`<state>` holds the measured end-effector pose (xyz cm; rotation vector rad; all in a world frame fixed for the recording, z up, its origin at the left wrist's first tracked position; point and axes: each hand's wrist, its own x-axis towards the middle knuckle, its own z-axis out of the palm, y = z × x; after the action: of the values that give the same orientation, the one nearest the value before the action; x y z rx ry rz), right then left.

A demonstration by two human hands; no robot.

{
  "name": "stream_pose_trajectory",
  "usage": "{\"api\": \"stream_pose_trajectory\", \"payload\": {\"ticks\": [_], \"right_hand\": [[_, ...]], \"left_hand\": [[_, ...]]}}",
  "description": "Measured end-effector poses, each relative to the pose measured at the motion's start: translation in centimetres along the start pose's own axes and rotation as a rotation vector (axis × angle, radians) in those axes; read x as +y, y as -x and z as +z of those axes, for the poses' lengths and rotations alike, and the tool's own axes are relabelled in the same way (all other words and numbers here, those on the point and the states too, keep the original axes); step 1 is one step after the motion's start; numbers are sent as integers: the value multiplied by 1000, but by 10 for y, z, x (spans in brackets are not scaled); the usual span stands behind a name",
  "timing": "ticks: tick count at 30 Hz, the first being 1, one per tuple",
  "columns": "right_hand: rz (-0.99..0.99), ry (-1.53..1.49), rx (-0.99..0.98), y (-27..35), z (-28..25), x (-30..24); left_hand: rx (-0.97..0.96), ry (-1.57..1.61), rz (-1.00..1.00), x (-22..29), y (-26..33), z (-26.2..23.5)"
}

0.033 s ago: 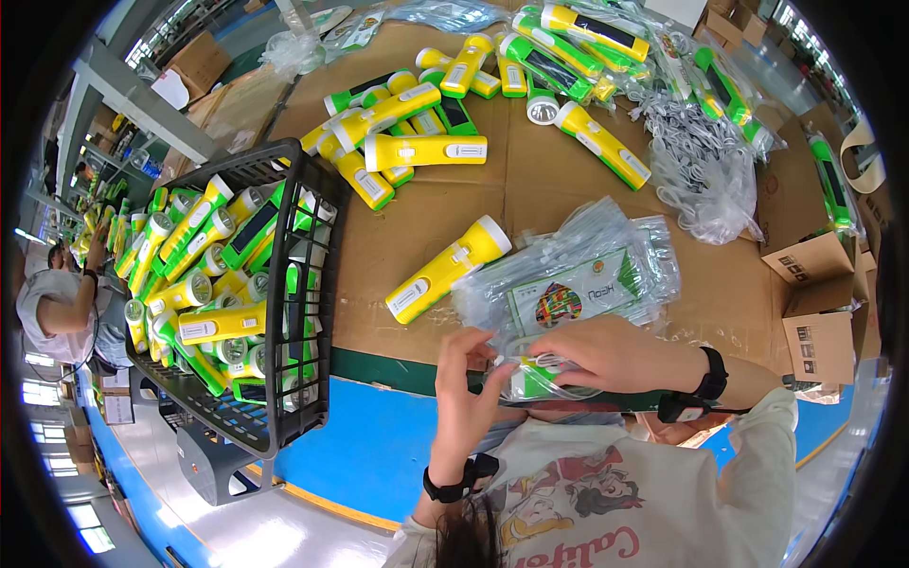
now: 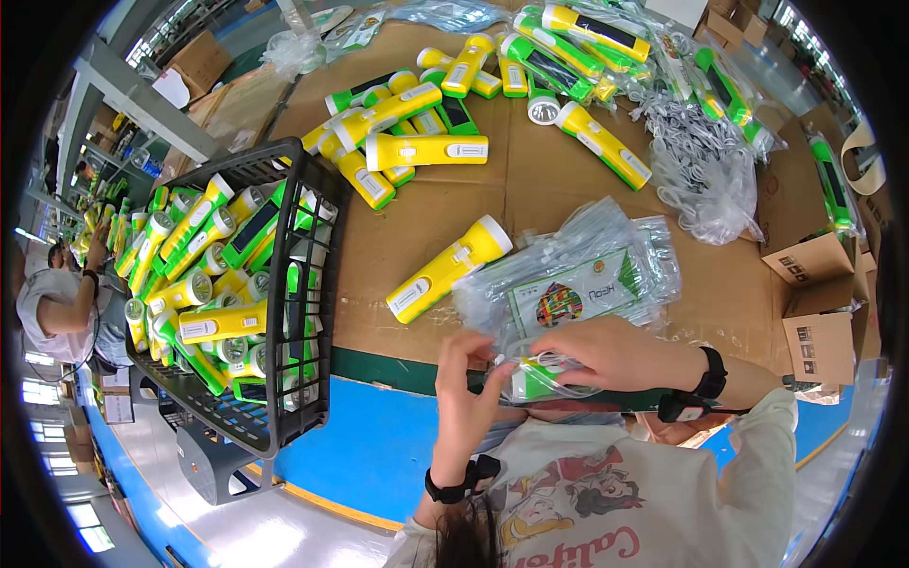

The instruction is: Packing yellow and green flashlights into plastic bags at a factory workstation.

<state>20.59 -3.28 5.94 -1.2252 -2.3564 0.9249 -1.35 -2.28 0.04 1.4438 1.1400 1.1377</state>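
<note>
At the table's near edge, my left hand (image 2: 466,386) pinches the edge of a clear plastic bag (image 2: 511,346) between thumb and fingers. My right hand (image 2: 620,358) closes on a coiled white cable (image 2: 576,390) at the same bag. A green item (image 2: 538,381) shows through the plastic between my hands; most of it is hidden. Just beyond lies a stack of clear bags with a printed card (image 2: 578,289). To the left of that stack, one yellow flashlight (image 2: 445,270) with a white head rests on the cardboard.
A black basket (image 2: 289,284) full of yellow and green flashlights stands at the left. More flashlights (image 2: 426,150) are heaped at the back. Bundled white cables (image 2: 696,142) and bagged flashlights (image 2: 568,47) lie at the back right. Cardboard boxes (image 2: 819,331) stand right. Another person (image 2: 62,303) is far left.
</note>
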Motion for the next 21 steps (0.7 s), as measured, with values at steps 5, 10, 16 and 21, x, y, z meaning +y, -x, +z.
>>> {"api": "stream_pose_trajectory", "payload": {"ticks": [5, 10, 16, 21], "right_hand": [[90, 24, -9, 5, 3, 0], [8, -18, -5, 16, 9, -26], [-91, 42, 244, 13, -12, -16], [127, -182, 346, -13, -33, -29]], "left_hand": [[51, -210, 215, -7, 7, 2], [233, -182, 379, 28, 1, 8], [64, -268, 342, 32, -21, -5], [101, -81, 156, 15, -23, -7]]}}
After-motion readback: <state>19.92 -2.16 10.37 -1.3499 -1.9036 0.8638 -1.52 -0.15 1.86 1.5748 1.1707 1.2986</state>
